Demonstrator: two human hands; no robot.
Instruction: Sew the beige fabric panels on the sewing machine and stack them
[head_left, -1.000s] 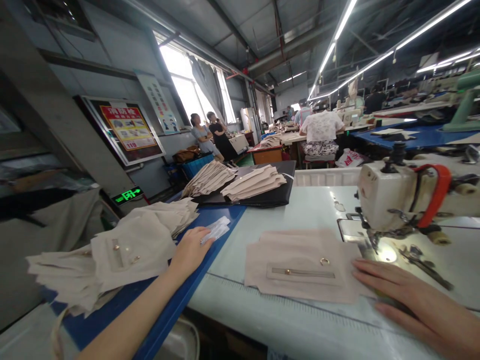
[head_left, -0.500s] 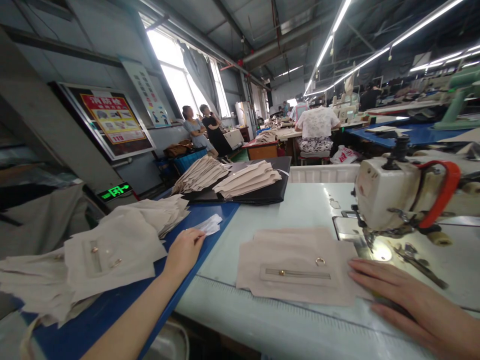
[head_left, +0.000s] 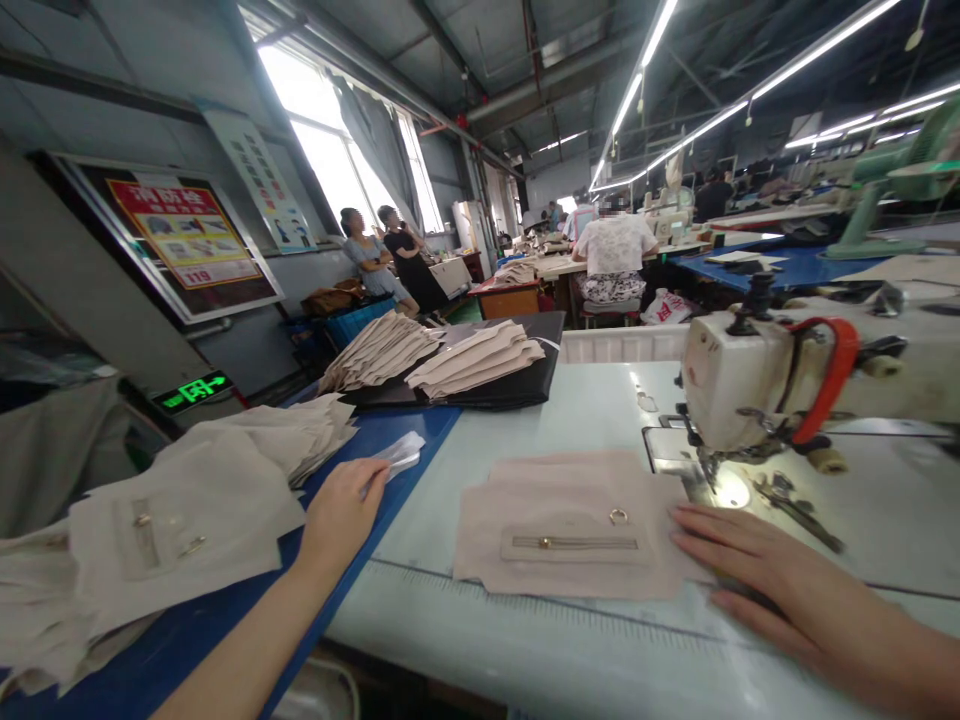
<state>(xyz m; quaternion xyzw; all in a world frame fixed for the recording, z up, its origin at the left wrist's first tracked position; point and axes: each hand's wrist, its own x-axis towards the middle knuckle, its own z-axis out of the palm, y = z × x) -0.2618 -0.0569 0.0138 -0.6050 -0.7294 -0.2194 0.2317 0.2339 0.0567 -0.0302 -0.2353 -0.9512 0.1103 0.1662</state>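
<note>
- My left hand rests on the white slips, far left — pinched or just touched, I cannot tell.
- My right hand, flat and spread, pins the zip panel near me — while I glance away, it might skew.

Garment factory floor: industrial sewing machine on a pale worktable, stacks of cut beige fabric left of it, seated workers and further sewing stations behind it.
</note>
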